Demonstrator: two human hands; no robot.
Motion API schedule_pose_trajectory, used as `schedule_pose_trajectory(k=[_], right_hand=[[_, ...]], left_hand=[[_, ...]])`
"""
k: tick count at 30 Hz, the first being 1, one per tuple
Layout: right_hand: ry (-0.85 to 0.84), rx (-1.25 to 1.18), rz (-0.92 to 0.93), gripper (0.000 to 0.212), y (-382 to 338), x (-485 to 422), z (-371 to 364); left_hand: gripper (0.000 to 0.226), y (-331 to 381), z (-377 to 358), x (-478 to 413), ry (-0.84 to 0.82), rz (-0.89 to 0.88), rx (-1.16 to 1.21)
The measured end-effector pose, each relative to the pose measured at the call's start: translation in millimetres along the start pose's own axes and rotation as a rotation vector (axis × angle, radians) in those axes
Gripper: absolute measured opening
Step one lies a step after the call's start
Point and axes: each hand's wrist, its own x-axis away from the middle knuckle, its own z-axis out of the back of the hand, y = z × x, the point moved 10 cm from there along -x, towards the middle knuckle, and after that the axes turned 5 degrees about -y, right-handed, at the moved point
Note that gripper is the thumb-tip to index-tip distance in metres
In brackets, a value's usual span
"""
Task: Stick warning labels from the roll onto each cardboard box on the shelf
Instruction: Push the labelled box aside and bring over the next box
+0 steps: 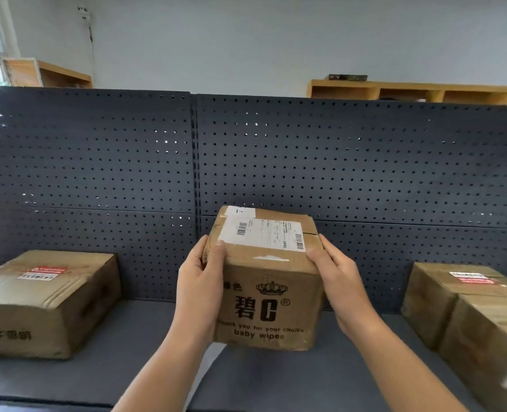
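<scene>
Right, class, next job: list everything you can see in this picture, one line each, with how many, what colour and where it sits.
baby wipes box: 1, brown, shelf centre, between both hands
shipping label: 1, white, atop the baby wipes box
left cardboard box: 1, brown, shelf left
right cardboard box: 1, brown, shelf right
warning labels: 2, red and white, one atop each side box
shelf: 1, dark grey, under the boxes
pegboard: 1, dark grey, behind the shelf
wooden cubbies: 2, light brown, beyond the pegboard
left hand: 1, bare, grips the box's left side
right hand: 1, bare, grips the box's right side
</scene>
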Motion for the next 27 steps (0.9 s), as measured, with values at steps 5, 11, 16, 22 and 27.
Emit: schedule_pose_trajectory(k=[5,11,16,22,27], right_hand=[[0.072,0.045,-0.085,0.031,51,12,55],[0.084,0.082,-0.161,0.029,101,26,81],[0.076,0.058,-0.185,0.033,132,29,87],[0.028,-0.027,-0.202,0.034,146,22,83],[0.012,-0.074,-0.209,0.060,164,31,84]], left_hand=[[0.041,-31,-54,20,-0.123,0.043,0.042],[0.058,-91,-86,35,-0.188,0.117,0.012],[0.066,-128,-95,36,-0.231,0.167,-0.021],[0.070,-138,-97,36,-0.229,0.199,0.016],[0.071,-146,-97,40,-0.293,0.228,0.016]])
